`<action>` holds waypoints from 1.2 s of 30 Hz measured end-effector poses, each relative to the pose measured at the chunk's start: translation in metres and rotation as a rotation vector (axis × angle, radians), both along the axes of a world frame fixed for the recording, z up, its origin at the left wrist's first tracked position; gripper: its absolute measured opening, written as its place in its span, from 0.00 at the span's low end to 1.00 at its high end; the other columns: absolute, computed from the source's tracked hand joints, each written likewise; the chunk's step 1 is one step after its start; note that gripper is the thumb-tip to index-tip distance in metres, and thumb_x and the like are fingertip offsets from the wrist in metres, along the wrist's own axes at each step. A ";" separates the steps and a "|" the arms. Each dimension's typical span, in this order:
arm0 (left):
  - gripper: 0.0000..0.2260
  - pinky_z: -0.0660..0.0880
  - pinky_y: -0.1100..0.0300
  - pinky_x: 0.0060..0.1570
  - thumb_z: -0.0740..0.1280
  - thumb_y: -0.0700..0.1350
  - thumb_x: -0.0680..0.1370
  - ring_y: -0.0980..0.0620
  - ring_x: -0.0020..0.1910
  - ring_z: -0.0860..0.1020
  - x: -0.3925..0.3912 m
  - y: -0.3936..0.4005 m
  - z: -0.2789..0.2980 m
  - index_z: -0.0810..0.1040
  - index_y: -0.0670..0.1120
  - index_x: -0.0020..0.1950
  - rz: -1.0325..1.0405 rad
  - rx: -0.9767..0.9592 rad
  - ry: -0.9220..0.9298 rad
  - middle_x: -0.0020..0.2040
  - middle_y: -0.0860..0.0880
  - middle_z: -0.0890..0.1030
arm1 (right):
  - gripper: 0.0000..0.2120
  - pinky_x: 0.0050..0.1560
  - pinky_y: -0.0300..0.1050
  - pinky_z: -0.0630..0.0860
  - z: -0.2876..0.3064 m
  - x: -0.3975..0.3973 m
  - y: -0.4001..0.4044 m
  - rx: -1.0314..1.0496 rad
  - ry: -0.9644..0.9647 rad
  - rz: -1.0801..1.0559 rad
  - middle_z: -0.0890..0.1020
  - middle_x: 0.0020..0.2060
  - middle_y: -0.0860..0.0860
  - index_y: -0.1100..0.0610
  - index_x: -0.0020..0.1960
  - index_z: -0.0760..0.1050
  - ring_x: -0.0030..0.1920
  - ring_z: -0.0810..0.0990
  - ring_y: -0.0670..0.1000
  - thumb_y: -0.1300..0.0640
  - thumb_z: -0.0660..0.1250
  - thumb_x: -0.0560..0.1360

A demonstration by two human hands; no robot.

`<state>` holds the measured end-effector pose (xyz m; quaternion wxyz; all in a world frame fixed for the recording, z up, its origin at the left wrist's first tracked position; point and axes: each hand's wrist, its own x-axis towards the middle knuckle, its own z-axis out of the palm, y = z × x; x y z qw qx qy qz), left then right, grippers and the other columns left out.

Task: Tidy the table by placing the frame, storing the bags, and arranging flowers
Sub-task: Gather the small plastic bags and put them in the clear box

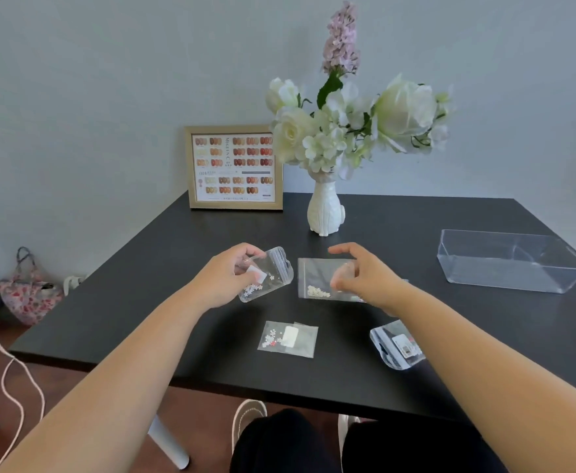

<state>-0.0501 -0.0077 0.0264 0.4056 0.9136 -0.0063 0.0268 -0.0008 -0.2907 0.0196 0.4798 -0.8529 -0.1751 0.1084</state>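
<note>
Left hand (226,274) grips a zip bag (268,276); right hand (358,276), fingers spread and empty, hovers over another bag (317,278), probably gathering them for the clear box (511,264).

Bare forearms, no sleeves, dark trousers (279,442), white slip-on shoe (247,416)

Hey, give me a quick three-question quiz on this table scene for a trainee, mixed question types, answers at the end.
1. True or false: the clear box already holds a bag.
2. What does the left hand hold?
A. the frame
B. a small bag
C. a flower
3. Fill in: the frame stands against the ____.

Key:
1. False; it looks empty.
2. B; the small bag. The right hand is open over another bag.
3. Wall.
</note>
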 end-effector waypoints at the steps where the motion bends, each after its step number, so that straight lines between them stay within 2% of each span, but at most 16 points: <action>1: 0.13 0.72 0.65 0.42 0.69 0.47 0.78 0.60 0.53 0.79 0.003 -0.007 0.002 0.74 0.64 0.55 -0.007 0.003 -0.008 0.54 0.62 0.80 | 0.22 0.41 0.44 0.77 0.001 -0.001 -0.011 0.045 0.002 -0.036 0.82 0.40 0.54 0.41 0.60 0.71 0.37 0.78 0.51 0.59 0.71 0.71; 4: 0.12 0.72 0.65 0.42 0.68 0.46 0.79 0.59 0.53 0.78 0.014 -0.036 0.008 0.75 0.64 0.55 -0.060 -0.001 -0.034 0.54 0.61 0.80 | 0.14 0.41 0.49 0.76 0.005 -0.006 -0.047 0.134 -0.017 -0.129 0.84 0.39 0.51 0.43 0.54 0.76 0.36 0.77 0.53 0.58 0.71 0.73; 9: 0.11 0.73 0.64 0.45 0.65 0.45 0.81 0.58 0.51 0.78 0.039 -0.099 0.021 0.76 0.62 0.56 -0.183 0.023 -0.084 0.52 0.61 0.79 | 0.05 0.47 0.45 0.76 0.016 -0.013 -0.113 0.235 -0.039 -0.286 0.86 0.40 0.48 0.48 0.43 0.80 0.42 0.83 0.47 0.58 0.73 0.71; 12: 0.12 0.73 0.67 0.43 0.63 0.44 0.82 0.59 0.50 0.78 0.055 -0.142 0.026 0.76 0.62 0.55 -0.254 0.020 -0.099 0.52 0.61 0.80 | 0.05 0.45 0.42 0.75 0.022 -0.015 -0.157 0.275 -0.090 -0.391 0.86 0.40 0.48 0.48 0.39 0.79 0.41 0.82 0.46 0.56 0.75 0.69; 15: 0.13 0.72 0.73 0.37 0.62 0.44 0.82 0.63 0.47 0.78 0.063 -0.172 0.028 0.76 0.64 0.52 -0.288 0.000 -0.131 0.49 0.64 0.81 | 0.07 0.37 0.38 0.70 0.024 -0.009 -0.187 0.313 -0.220 -0.581 0.85 0.39 0.44 0.46 0.38 0.78 0.35 0.75 0.42 0.58 0.71 0.71; 17: 0.13 0.74 0.72 0.40 0.63 0.42 0.81 0.64 0.47 0.79 0.068 -0.199 0.028 0.77 0.63 0.50 -0.326 -0.005 -0.157 0.48 0.66 0.82 | 0.09 0.35 0.39 0.68 0.026 -0.004 -0.215 0.334 -0.299 -0.745 0.83 0.38 0.45 0.44 0.38 0.77 0.30 0.71 0.41 0.58 0.67 0.72; 19: 0.13 0.75 0.68 0.47 0.65 0.41 0.80 0.65 0.49 0.80 0.072 -0.224 0.027 0.79 0.61 0.50 -0.349 -0.033 -0.202 0.48 0.67 0.83 | 0.12 0.35 0.42 0.69 0.032 0.002 -0.237 0.344 -0.345 -0.847 0.84 0.41 0.44 0.40 0.41 0.73 0.30 0.71 0.42 0.59 0.64 0.71; 22: 0.13 0.71 0.71 0.44 0.66 0.42 0.79 0.65 0.48 0.78 0.077 -0.254 0.028 0.81 0.61 0.47 -0.343 -0.028 -0.315 0.46 0.66 0.82 | 0.20 0.33 0.43 0.72 0.035 0.015 -0.258 0.291 -0.374 -0.873 0.82 0.44 0.44 0.35 0.45 0.66 0.35 0.77 0.43 0.63 0.58 0.71; 24: 0.12 0.69 0.73 0.44 0.67 0.42 0.79 0.63 0.48 0.77 0.080 -0.270 0.031 0.82 0.61 0.46 -0.346 -0.004 -0.398 0.46 0.62 0.81 | 0.21 0.33 0.43 0.73 0.032 0.024 -0.265 0.213 -0.369 -0.833 0.81 0.43 0.44 0.37 0.50 0.65 0.40 0.80 0.48 0.64 0.57 0.71; 27: 0.09 0.68 0.72 0.50 0.68 0.41 0.79 0.60 0.52 0.76 0.086 -0.288 0.036 0.84 0.55 0.47 -0.356 0.019 -0.503 0.50 0.59 0.78 | 0.20 0.34 0.41 0.72 0.023 0.036 -0.269 0.026 -0.366 -0.720 0.81 0.41 0.44 0.39 0.52 0.68 0.39 0.79 0.49 0.65 0.58 0.73; 30: 0.10 0.71 0.65 0.53 0.67 0.42 0.80 0.57 0.54 0.75 0.095 -0.304 0.041 0.85 0.56 0.48 -0.368 0.030 -0.532 0.53 0.57 0.76 | 0.16 0.34 0.39 0.69 0.012 0.044 -0.272 -0.121 -0.344 -0.617 0.81 0.38 0.43 0.39 0.48 0.74 0.37 0.77 0.46 0.61 0.59 0.75; 32: 0.10 0.72 0.66 0.51 0.66 0.42 0.81 0.58 0.52 0.75 0.099 -0.313 0.041 0.85 0.57 0.50 -0.392 0.033 -0.518 0.52 0.57 0.75 | 0.14 0.41 0.40 0.69 0.005 0.046 -0.273 -0.166 -0.331 -0.624 0.81 0.37 0.42 0.39 0.45 0.75 0.40 0.77 0.46 0.58 0.59 0.74; 34: 0.11 0.72 0.65 0.48 0.65 0.43 0.81 0.58 0.49 0.75 0.104 -0.320 0.038 0.85 0.56 0.51 -0.396 0.040 -0.491 0.48 0.58 0.74 | 0.13 0.54 0.45 0.64 -0.001 0.048 -0.275 -0.222 -0.352 -0.683 0.82 0.37 0.42 0.39 0.44 0.76 0.47 0.74 0.46 0.57 0.58 0.74; 36: 0.12 0.73 0.62 0.46 0.63 0.42 0.82 0.56 0.47 0.76 0.107 -0.328 0.032 0.84 0.56 0.53 -0.387 0.054 -0.457 0.46 0.58 0.74 | 0.13 0.56 0.46 0.58 -0.007 0.049 -0.278 -0.255 -0.360 -0.723 0.82 0.39 0.43 0.39 0.44 0.77 0.52 0.71 0.46 0.55 0.58 0.75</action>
